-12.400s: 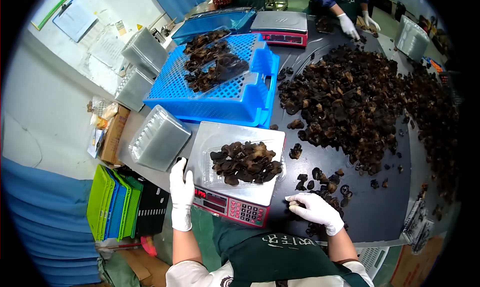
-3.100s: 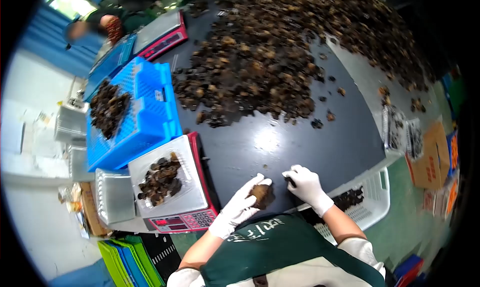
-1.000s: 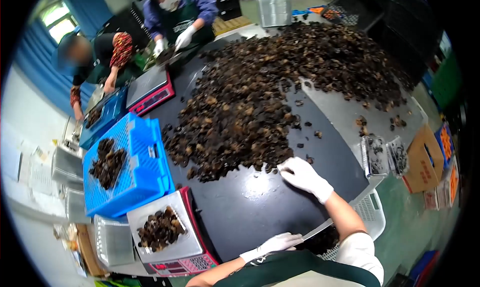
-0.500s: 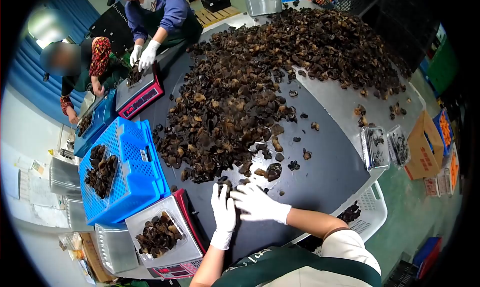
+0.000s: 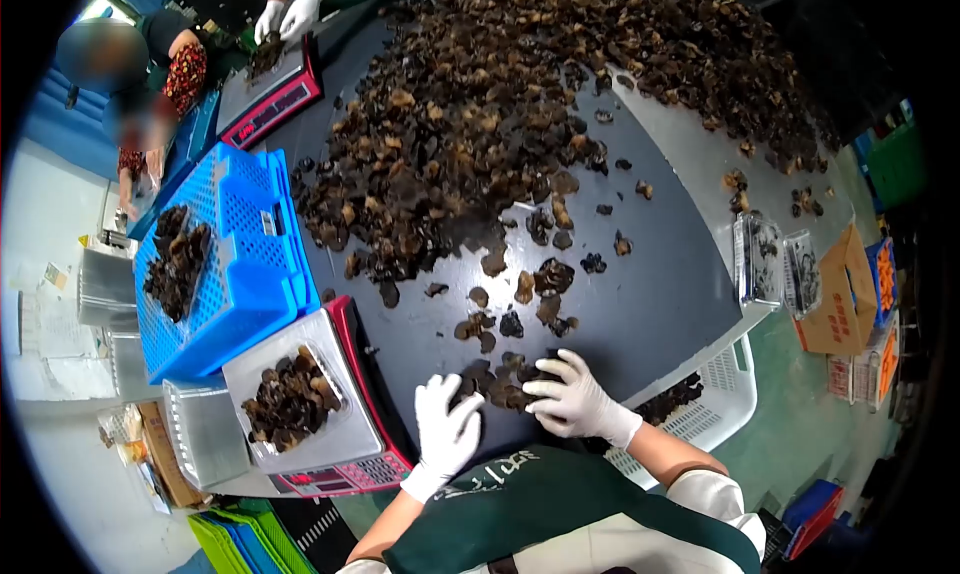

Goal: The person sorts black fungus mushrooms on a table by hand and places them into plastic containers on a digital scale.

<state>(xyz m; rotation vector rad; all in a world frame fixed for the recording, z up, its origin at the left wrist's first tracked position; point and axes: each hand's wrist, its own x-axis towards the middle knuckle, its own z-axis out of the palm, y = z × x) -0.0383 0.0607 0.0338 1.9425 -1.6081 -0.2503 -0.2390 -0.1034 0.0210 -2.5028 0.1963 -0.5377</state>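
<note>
My left hand [image 5: 447,421], in a white glove, rests near the table's front edge with thumb and fingers apart. My right hand [image 5: 577,399], gloved the same way, has its fingers spread and slightly bent against a small cluster of black fungus [image 5: 508,382] lying between both hands. The left thumb and fingertips touch the cluster's other side. Loose pieces of black fungus [image 5: 548,277] lie just beyond, in front of the big heap of black fungus [image 5: 450,154]. Left of my hands, a red-edged scale [image 5: 372,374] bears a clear plastic tray of black fungus [image 5: 292,398].
A blue crate [image 5: 255,264] holding another filled tray stands beyond the scale. Stacked clear trays [image 5: 205,434] are at left. Across the table a co-worker's gloved hands [image 5: 290,16] are at a second scale [image 5: 270,94]. A white basket [image 5: 725,399] sits below the right edge.
My hands have drawn nearer to my body and farther apart, with a cluster of black fungus now between them. Pieces lie spread out from the heap's front. The view has tilted downward.
</note>
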